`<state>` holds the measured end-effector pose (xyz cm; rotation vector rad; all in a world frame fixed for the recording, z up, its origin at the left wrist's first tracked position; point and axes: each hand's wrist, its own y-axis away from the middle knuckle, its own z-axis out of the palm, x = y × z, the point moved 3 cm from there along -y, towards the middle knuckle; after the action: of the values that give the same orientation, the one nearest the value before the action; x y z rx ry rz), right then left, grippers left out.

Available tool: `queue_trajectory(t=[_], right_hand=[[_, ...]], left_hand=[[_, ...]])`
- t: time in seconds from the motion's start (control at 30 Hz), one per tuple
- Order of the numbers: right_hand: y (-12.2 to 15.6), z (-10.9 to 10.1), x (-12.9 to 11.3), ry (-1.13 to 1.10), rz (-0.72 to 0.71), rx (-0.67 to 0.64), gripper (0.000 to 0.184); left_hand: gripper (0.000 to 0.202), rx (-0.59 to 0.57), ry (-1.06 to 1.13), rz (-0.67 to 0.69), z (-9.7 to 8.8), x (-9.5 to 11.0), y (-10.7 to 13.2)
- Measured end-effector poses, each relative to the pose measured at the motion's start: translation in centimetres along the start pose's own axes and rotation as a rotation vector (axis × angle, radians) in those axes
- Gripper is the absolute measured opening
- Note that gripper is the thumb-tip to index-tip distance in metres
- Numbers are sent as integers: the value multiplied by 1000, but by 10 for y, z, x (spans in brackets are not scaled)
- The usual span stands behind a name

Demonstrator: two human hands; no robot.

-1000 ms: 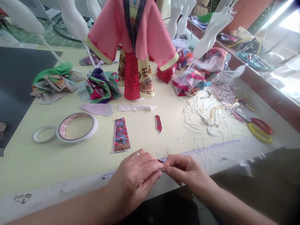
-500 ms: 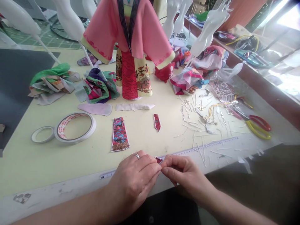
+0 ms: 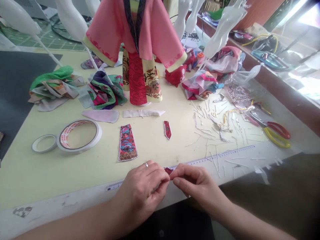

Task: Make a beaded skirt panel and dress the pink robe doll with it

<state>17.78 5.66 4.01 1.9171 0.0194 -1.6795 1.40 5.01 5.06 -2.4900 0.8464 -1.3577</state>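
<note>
Both hands meet at the near table edge over a clear ruler (image 3: 215,159). My left hand (image 3: 143,188), with a ring on one finger, pinches a small red fabric piece (image 3: 169,170) from the left. From the right, my right hand (image 3: 197,186) pinches the same piece with thumb and fingertips. Just beyond the hands lie a larger floral fabric panel (image 3: 127,143) with a beaded edge and a small red tie-shaped piece (image 3: 167,129).
A doll-sized pink robe (image 3: 140,40) stands at the table's middle back among fabric scrap piles (image 3: 105,91). Two tape rolls (image 3: 78,135) lie at left. Bead strips (image 3: 212,133), a bag of trims and red-and-yellow scissors (image 3: 276,135) lie at right. White mannequin hands (image 3: 225,26) stand behind.
The hands stay together at the table edge, fingers shifting slightly on the small red piece. The view has tilted a little.
</note>
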Motion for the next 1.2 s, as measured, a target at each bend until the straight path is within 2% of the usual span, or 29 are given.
queue_trajectory(t=[0.13,0.23,0.57,0.93,1.2], right_hand=[[0,1,-3,14,-20,9,11],[0,2,-3,10,-13,11,12],[0,4,-2,-40,3,8,12],[1,3,-1,11,-22,23,10],[0,3,-3,46,-37,41,11]], left_hand=[[13,-66,177,-233,1,-5,0],[13,-86,223,-307,1,-7,0],[11,-56,208,-315,0,-9,2],[12,-43,198,-279,0,-8,2],[11,-58,186,-301,1,-9,3]])
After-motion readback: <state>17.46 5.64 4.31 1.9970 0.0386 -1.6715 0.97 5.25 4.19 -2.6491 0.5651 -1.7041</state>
